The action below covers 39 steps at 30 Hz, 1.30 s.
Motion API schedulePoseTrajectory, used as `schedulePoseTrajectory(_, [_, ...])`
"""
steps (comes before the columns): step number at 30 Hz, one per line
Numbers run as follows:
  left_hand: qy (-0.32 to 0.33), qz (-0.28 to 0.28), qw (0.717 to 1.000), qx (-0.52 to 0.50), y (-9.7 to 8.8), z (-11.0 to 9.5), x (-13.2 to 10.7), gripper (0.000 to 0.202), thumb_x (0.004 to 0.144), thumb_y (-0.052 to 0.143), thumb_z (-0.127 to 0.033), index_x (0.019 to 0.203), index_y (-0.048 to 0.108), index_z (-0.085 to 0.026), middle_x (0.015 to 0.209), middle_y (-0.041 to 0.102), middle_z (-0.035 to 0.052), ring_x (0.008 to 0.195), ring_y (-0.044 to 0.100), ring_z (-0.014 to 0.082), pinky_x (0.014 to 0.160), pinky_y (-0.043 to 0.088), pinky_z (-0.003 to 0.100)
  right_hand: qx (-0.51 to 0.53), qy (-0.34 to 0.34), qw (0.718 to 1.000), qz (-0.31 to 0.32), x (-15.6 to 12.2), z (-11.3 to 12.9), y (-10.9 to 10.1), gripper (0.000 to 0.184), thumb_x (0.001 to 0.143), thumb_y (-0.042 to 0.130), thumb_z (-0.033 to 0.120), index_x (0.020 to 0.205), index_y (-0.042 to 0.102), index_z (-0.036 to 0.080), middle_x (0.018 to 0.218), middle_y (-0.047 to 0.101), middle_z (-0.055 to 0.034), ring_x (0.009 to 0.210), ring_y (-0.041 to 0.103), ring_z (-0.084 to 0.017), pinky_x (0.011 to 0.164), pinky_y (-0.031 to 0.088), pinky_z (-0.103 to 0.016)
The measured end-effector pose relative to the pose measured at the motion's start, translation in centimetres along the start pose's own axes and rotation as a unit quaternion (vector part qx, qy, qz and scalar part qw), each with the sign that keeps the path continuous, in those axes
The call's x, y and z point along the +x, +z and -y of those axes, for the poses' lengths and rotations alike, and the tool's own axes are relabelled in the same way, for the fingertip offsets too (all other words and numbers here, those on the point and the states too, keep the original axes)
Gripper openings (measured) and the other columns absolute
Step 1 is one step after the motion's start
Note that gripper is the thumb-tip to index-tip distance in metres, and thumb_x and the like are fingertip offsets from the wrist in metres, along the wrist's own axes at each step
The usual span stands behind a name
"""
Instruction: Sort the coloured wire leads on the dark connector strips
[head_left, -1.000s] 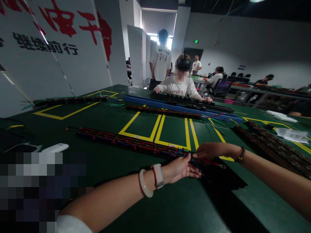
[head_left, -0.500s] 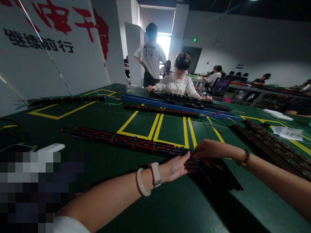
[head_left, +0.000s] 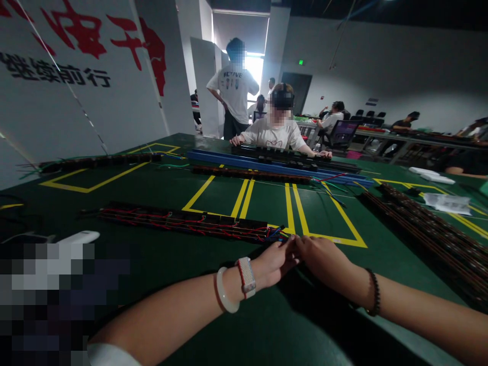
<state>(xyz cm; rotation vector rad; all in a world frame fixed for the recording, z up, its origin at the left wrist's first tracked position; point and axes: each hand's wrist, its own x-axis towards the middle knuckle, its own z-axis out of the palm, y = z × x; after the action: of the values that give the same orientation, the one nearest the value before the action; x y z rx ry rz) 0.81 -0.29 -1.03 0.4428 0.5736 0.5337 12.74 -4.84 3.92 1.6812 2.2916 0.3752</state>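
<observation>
Found at centre: bare left hand (head_left: 272, 263) and bare right hand (head_left: 324, 259), fingertips close together at thin blue and green wires (head_left: 280, 234). Unable to tell state of either grip, apart or clamped; contact hidden by fingers. Seen running leftward from there: long narrow black strip with red wiring (head_left: 186, 223), lying on dark green bench (head_left: 213, 335) with yellow tape lines (head_left: 289, 208). Noted at right edge: long dark brown strips (head_left: 419, 239). Noted at upper centre: long blue rail (head_left: 236, 161), with white-shirted co-worker (head_left: 272, 133) behind.

Yellow tape (head_left: 288, 206) marks out boxes on the green tabletop (head_left: 229, 340). Across it, a seated person (head_left: 272, 135) wears a headset (head_left: 282, 97), behind a blue rail (head_left: 251, 164). Dark strips (head_left: 427, 238) lie at right, near a packet (head_left: 448, 203). Red lettering (head_left: 82, 34) marks the left wall (head_left: 125, 109).
</observation>
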Motion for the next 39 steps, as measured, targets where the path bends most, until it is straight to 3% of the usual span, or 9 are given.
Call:
schedulePoseTrajectory(3, [0.016, 0.009, 1.000, 0.002, -0.1, 0.3, 0.3, 0.011, 0.086, 0.054, -0.023, 0.088, 0.052, -0.012, 0.084, 0.060, 0.0036, 0.073, 0.057, 0.0080, 0.079, 0.044, 0.024, 0.031, -0.024, 0.999, -0.034, -0.2, -0.8, 0.0, 0.028, 0.078, 0.048, 0.001, 0.100, 0.062, 0.010, 0.092, 0.061, -0.0139, 0.079, 0.061, -0.023, 0.072, 0.049, -0.035])
schedulePoseTrajectory(7, [0.039, 0.034, 0.999, 0.013, -0.3, 0.7, 0.4, 0.012, 0.087, 0.051, -0.020, 0.095, 0.053, -0.011, 0.083, 0.061, 0.0053, 0.074, 0.060, 0.0100, 0.084, 0.045, 0.029, 0.212, -0.028, 0.977, 0.029, 0.0, -3.1, -0.1, 0.023, 0.091, 0.042, 0.015, 0.100, 0.062, 0.014, 0.089, 0.062, -0.0093, 0.075, 0.059, -0.017, 0.068, 0.046, -0.028])
schedulePoseTrajectory(12, [0.043, 0.049, 0.997, 0.036, 0.0, 0.5, -0.3, 0.017, 0.091, 0.045, -0.025, 0.093, 0.052, -0.010, 0.087, 0.063, 0.0096, 0.077, 0.062, 0.0125, 0.084, 0.045, 0.032, 0.492, -0.016, 0.854, 0.171, 1.1, -6.0, 1.2, 0.042, 0.092, 0.045, 0.049, 0.092, 0.063, 0.012, 0.079, 0.062, -0.0054, 0.061, 0.051, -0.011, 0.052, 0.037, -0.021])
schedulePoseTrajectory(14, [0.032, 0.036, 0.997, 0.052, 0.2, 0.3, -0.7, 0.020, 0.092, 0.043, -0.027, 0.089, 0.051, -0.009, 0.083, 0.063, 0.0101, 0.073, 0.062, 0.0130, 0.081, 0.045, 0.032, 0.514, -0.012, 0.839, 0.178, 1.6, -7.0, 1.9, 0.047, 0.089, 0.046, 0.055, 0.087, 0.063, 0.011, 0.075, 0.061, -0.0052, 0.058, 0.047, -0.011, 0.050, 0.033, -0.021])
schedulePoseTrajectory(17, [0.022, 0.047, 0.997, 0.058, 0.6, 0.1, -0.9, 0.025, 0.094, 0.037, -0.027, 0.084, 0.051, -0.009, 0.078, 0.063, 0.0100, 0.070, 0.062, 0.0139, 0.077, 0.044, 0.031, 0.461, -0.042, 0.875, 0.141, 2.6, -8.6, 2.7, 0.045, 0.088, 0.049, 0.054, 0.090, 0.066, 0.013, 0.074, 0.060, -0.0042, 0.060, 0.049, -0.012, 0.052, 0.034, -0.022])
schedulePoseTrajectory(22, [0.021, 0.022, 0.997, 0.065, 0.8, 0.2, -1.0, 0.030, 0.094, 0.034, -0.030, 0.078, 0.050, -0.010, 0.070, 0.060, 0.0070, 0.061, 0.059, 0.0131, 0.068, 0.042, 0.027, 0.202, -0.167, 0.964, -0.032, 4.6, -10.5, 2.8, 0.025, 0.094, 0.047, 0.030, 0.093, 0.068, 0.016, 0.086, 0.062, -0.0076, 0.079, 0.056, -0.017, 0.073, 0.039, -0.027])
schedulePoseTrajectory(26, [0.003, 0.005, 0.998, 0.068, 1.0, 0.0, -1.4, 0.029, 0.095, 0.032, -0.028, 0.077, 0.047, -0.011, 0.065, 0.058, 0.0045, 0.058, 0.056, 0.0118, 0.065, 0.039, 0.025, 0.049, -0.244, 0.963, -0.102, 7.0, -10.8, 3.2, 0.019, 0.093, 0.048, 0.019, 0.093, 0.067, 0.016, 0.088, 0.062, -0.0090, 0.085, 0.054, -0.020, 0.082, 0.037, -0.034])
schedulePoseTrajectory(31, [-0.011, 0.002, 0.998, 0.057, 1.1, -0.5, -1.5, 0.026, 0.094, 0.033, -0.027, 0.077, 0.045, -0.012, 0.063, 0.056, 0.0018, 0.058, 0.056, 0.0111, 0.069, 0.041, 0.026, 0.003, -0.238, 0.961, -0.143, 8.8, -10.3, 4.0, 0.019, 0.092, 0.050, 0.015, 0.101, 0.066, 0.014, 0.087, 0.061, -0.0093, 0.086, 0.052, -0.019, 0.081, 0.038, -0.033])
schedulePoseTrajectory(39, [-0.010, 0.056, 0.997, 0.051, 0.4, -0.3, -0.9, 0.029, 0.094, 0.033, -0.030, 0.078, 0.048, -0.012, 0.066, 0.058, 0.0039, 0.063, 0.058, 0.0131, 0.073, 0.042, 0.030, 0.056, -0.175, 0.961, -0.206, 2.3, -9.4, 3.6, 0.028, 0.094, 0.049, 0.026, 0.118, 0.059, 0.017, 0.110, 0.058, -0.0101, 0.099, 0.050, -0.022, 0.088, 0.039, -0.039])
